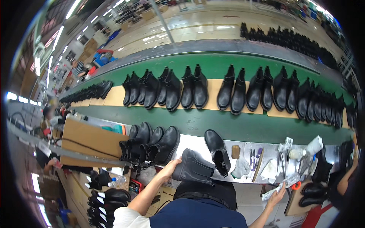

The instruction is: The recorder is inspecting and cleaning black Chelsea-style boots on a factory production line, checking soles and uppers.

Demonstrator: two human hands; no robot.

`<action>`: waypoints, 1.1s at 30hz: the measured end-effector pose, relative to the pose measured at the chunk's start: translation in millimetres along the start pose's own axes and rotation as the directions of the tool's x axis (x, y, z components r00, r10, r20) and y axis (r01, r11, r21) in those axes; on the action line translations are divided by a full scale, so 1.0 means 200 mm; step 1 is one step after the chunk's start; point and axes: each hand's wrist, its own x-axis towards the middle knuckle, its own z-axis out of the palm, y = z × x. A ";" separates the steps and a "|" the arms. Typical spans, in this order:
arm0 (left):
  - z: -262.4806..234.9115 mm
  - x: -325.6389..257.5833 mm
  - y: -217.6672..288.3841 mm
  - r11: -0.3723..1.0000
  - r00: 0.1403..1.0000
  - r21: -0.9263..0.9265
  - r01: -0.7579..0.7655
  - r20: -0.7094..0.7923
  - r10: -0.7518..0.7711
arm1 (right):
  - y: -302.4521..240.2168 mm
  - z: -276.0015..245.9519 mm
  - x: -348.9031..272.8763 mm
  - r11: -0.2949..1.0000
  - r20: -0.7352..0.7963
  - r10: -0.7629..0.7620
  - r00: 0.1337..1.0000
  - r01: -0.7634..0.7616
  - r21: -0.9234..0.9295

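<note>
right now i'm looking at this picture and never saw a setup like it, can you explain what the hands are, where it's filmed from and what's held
There is no machine: you see a person's bare left hand and right hand. The one picture comes from a wide fisheye camera worn on the head, looking down, so straight edges bend near its rim.

The left hand's grip is on a black boot. The right hand holds a whitish thing, too unclear to name.

On the bench lie a second boot, a brown block, a pale cloth and a bottle. Beyond, rows of boots sit on brown sheets over a green surface.
</note>
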 end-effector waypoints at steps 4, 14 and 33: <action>-0.07 0.09 -0.11 0.990 0.998 0.128 -0.055 0.024 0.053 | 0.14 -0.07 0.41 0.925 -0.246 0.071 0.967 0.029 0.380; -0.11 0.24 -0.22 0.844 0.972 0.490 -0.218 0.030 0.233 | -0.42 -0.35 0.79 0.805 0.229 0.037 0.973 -0.165 0.570; -0.09 0.11 0.03 0.617 0.961 0.741 -0.266 0.149 0.235 | -2.06 0.43 -0.25 0.828 0.861 -0.507 0.025 -0.264 0.495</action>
